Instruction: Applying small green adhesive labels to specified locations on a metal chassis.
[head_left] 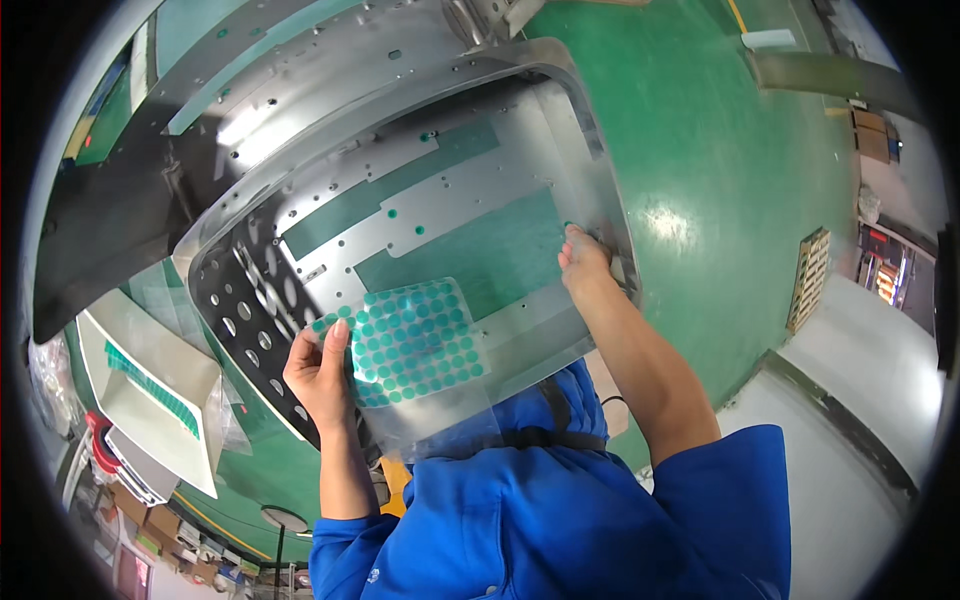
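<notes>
My left hand [322, 375] pinches a clear backing sheet covered with green round stickers [415, 340] between thumb and fingers. The sheet hangs in front of the lower left part of a grey metal housing [460, 185] with cut-outs and small holes. Near the housing's right inner side, my right hand [585, 255] has thumb and forefinger pressed together. A small green sticker [569, 225] appears at those fingertips, partly hidden. Several green dots, such as one green dot [420, 230], sit on the metal panel.
A larger metal part [130, 210] rises at the left and far side. At the left stands an open white box [150, 375] with another strip of green stickers [150, 385] inside. A slatted pale rack [808, 280] stands on the green floor [690, 150] at the right.
</notes>
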